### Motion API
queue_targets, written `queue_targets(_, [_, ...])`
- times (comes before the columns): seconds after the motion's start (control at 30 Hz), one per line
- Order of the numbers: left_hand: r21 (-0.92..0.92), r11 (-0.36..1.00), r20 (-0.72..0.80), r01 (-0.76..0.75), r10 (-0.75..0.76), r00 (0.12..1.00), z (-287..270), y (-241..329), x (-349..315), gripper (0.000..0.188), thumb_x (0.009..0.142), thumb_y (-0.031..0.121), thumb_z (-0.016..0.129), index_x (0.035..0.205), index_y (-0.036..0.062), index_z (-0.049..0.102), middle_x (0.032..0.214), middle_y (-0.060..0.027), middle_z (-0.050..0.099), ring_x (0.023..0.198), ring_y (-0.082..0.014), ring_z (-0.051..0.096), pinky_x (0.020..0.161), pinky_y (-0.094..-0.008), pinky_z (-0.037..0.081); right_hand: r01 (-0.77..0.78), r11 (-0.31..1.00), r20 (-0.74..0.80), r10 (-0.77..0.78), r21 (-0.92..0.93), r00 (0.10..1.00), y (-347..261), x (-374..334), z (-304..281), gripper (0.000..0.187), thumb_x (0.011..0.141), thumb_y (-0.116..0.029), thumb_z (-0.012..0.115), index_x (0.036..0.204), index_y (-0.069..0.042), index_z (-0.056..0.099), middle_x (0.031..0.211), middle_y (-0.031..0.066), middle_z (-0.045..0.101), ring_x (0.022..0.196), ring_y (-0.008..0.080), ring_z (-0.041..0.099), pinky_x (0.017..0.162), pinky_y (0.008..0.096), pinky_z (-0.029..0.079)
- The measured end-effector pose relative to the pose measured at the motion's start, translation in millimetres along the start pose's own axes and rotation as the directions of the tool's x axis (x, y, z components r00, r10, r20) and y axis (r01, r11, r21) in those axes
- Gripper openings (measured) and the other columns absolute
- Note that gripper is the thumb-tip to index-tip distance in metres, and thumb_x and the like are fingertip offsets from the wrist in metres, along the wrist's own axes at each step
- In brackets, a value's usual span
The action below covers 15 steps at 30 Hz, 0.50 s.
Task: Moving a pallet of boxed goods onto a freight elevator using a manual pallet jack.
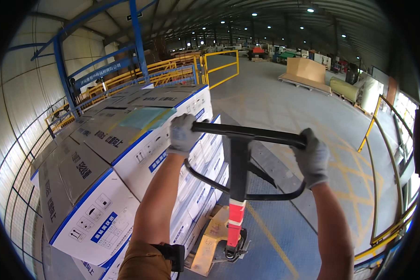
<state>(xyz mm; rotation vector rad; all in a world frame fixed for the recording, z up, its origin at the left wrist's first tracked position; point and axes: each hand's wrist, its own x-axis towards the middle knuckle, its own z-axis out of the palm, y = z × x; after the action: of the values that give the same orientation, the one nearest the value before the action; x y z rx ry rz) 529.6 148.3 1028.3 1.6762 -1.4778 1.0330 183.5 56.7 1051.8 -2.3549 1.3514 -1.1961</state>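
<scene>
In grey work gloves, my two hands grip the black handle (pixel 261 133) of a yellow pallet jack (pixel 211 240), one at each end of its crossbar. My left hand (pixel 183 134) is wrapped round the left end, close beside stacked white cartons (pixel 102 224) with blue edging. My right hand (pixel 311 156) closes round the right end. Red and white tape (pixel 235 219) covers the lower shaft, which runs down to the jack's base. The jack's forks are hidden beneath the carton stack. A strip of greenish film (pixel 142 116) lies on one carton top.
Blue metal plate floor (pixel 266 238) with a yellow line lies under the jack. Wire mesh fencing (pixel 18 186) borders the left, a yellow railing (pixel 373 126) the right. A yellow gate (pixel 221 67) stands ahead. Across the grey floor (pixel 261 98), a brown carton (pixel 305 70) rests on a pallet.
</scene>
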Motion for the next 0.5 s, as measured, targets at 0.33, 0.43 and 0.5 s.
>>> queue_targets(0.33, [0.198,0.974,0.069,0.113,-0.129,0.989,18,-8,10,0.021,0.064,0.022,0.07,0.075,0.0093,0.057,0.073,-0.0106,0.058,0.07,-0.0331,0.056,0.068,-0.0427,0.043,0.046,0.985,0.142,-0.07,0.167,0.987,35,64,48,0.03,0.068,-0.019,0.07,0.092,-0.009,0.057,0.077,0.0133,0.064,0.078,0.0332,0.063,0.069,0.0403,0.048])
queue_targets(0.43, [0.208,0.967,0.058,0.144,-0.16,0.985,27,-10,5,0.028,0.072,0.031,0.07,0.072,0.0086,0.054,0.069,-0.0112,0.057,0.065,-0.0331,0.055,0.066,-0.0417,0.042,0.105,0.98,0.126,-0.127,0.169,0.984,40,74,65,0.029,0.067,-0.018,0.07,0.092,-0.009,0.057,0.078,0.0134,0.064,0.079,0.0331,0.062,0.07,0.0403,0.048])
queue_targets(0.5, [0.242,0.961,0.046,0.136,-0.151,0.987,29,-16,4,0.029,0.073,0.033,0.07,0.071,0.0086,0.053,0.068,-0.0112,0.057,0.065,-0.0329,0.055,0.066,-0.0415,0.042,0.034,0.969,0.193,-0.083,0.245,0.978,42,78,78,0.029,0.067,-0.017,0.07,0.091,-0.008,0.057,0.077,0.0137,0.064,0.078,0.0328,0.062,0.07,0.04,0.048])
